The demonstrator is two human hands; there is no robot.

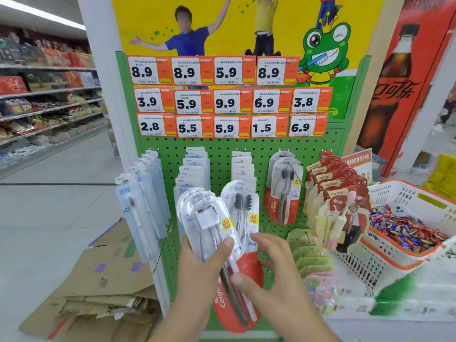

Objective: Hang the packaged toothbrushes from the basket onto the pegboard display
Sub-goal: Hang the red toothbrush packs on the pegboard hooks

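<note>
Gripping a stack of packaged toothbrushes (212, 225) from below, the left hand (197, 270) has its thumb curled over the front. The right hand (269, 265), just beside it, pinches the packs' lower edge. Above both hands stands the green pegboard (219, 154), carrying five hanging rows. Right of the hands sits a white-and-orange basket (404, 193) of candy; left, flattened cardboard (98, 292) lies on the floor.
</note>
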